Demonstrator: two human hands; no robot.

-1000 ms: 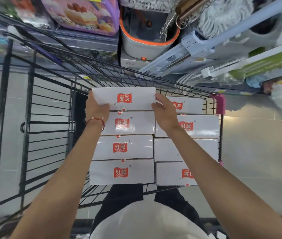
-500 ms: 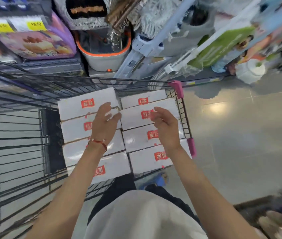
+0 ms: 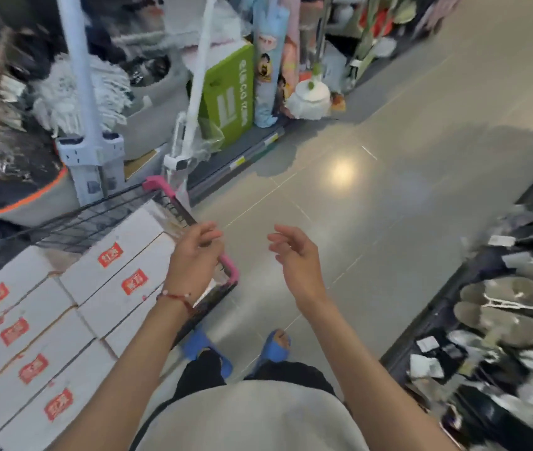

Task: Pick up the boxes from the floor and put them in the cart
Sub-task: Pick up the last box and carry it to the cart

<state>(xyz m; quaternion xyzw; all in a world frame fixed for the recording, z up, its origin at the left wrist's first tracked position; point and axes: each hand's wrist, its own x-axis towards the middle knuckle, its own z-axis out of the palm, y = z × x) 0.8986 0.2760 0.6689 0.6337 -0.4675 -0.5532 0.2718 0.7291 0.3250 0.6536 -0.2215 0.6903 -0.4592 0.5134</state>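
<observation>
Fingers [image 3: 208, 230] loosely curled on both hands, holding nothing; left hand [image 3: 193, 258] hovers over the pink rim of the cart [image 3: 231, 271], right hand [image 3: 296, 260] beside it over bare floor [image 3: 388, 196]; boxes [image 3: 118, 275] lie flat, packed in two rows in the cart, down-left of the fingers, long axes running toward the rim; left hand nearer; no box seen on the floor; glossy grey tile aisle, mops [image 3: 79, 89] left, slippers [image 3: 502, 307] right.
</observation>
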